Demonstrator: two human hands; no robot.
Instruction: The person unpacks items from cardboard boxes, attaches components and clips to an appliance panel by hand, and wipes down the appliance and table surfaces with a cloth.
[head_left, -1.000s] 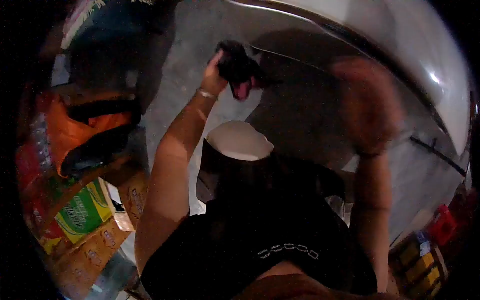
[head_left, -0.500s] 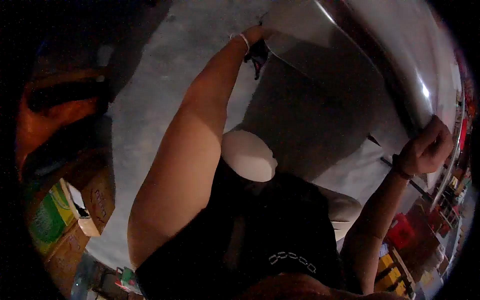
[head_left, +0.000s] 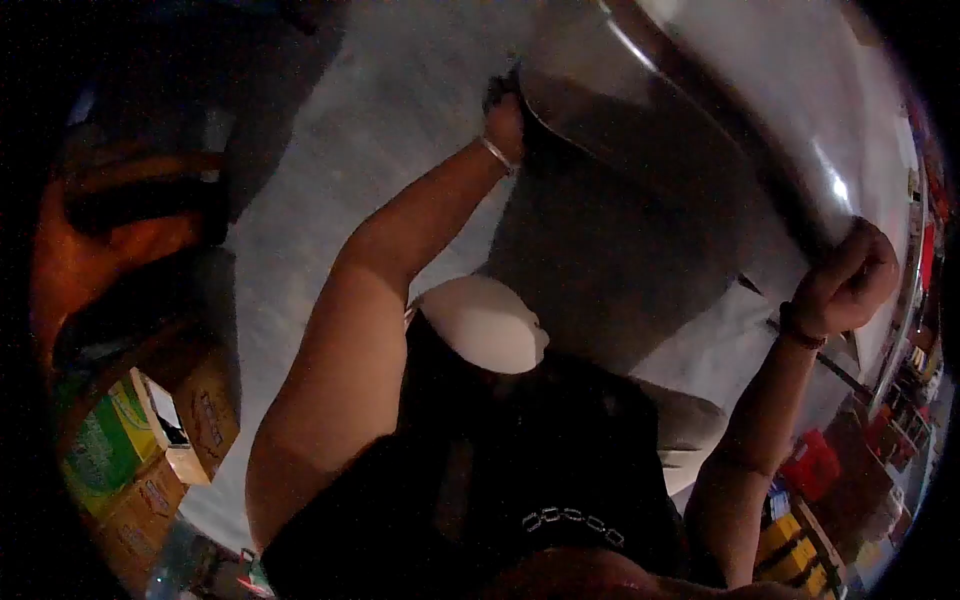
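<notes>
My left hand (head_left: 505,125) is closed on a dark cloth (head_left: 500,90), of which only a small part shows past the fingers. It is beside the lower edge of a large, shiny, light-coloured curved panel (head_left: 760,90). At the right, my right hand (head_left: 850,280) has its fingers curled round the panel's rim. A bracelet is on each wrist. Between my arms, a pale rounded thing (head_left: 485,325) shows above my black shirt.
Printed cardboard boxes (head_left: 150,500) and a green and yellow carton (head_left: 105,445) are at the lower left, below an orange item (head_left: 140,240). Red (head_left: 810,465) and yellow goods (head_left: 795,550) stand at the lower right. Grey floor (head_left: 370,130) lies beyond.
My left hand has moved right with the dark cloth to the panel's edge, then slightly down. My right hand has moved right and down and taken hold of the rim. The view has shifted.
</notes>
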